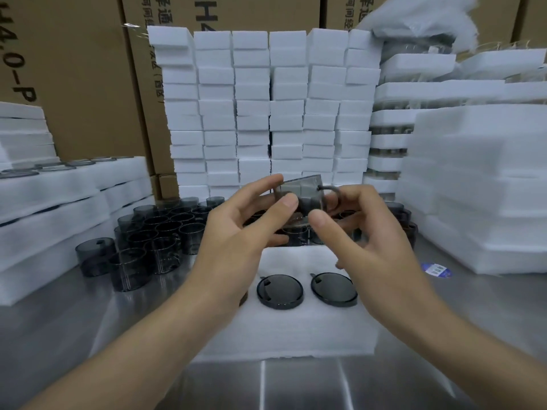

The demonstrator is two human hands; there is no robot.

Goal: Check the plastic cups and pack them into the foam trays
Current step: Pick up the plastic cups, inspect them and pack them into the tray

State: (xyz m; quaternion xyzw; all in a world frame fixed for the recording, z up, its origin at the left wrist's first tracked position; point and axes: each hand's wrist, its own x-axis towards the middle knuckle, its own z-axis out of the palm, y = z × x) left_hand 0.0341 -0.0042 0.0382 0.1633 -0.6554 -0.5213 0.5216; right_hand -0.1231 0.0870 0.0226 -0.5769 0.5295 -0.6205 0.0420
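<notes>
Far ahead I see a wall of stacked foam blocks (266,113). Near me a foam tray (290,329) lies on the steel table (88,321), with two dark cups (280,291) seated in it. Loose cups (154,229) crowd the far left. Above the tray, the left hand (236,235) and right hand (364,232) pinch one smoky cup (302,193) between thumbs and curled fingers.

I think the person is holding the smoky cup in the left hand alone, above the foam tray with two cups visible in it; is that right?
Not quite: the head view shows both hands on it. The left hand and the right hand each pinch the smoky cup from a side, above the foam tray with two cups visible in it.
</notes>
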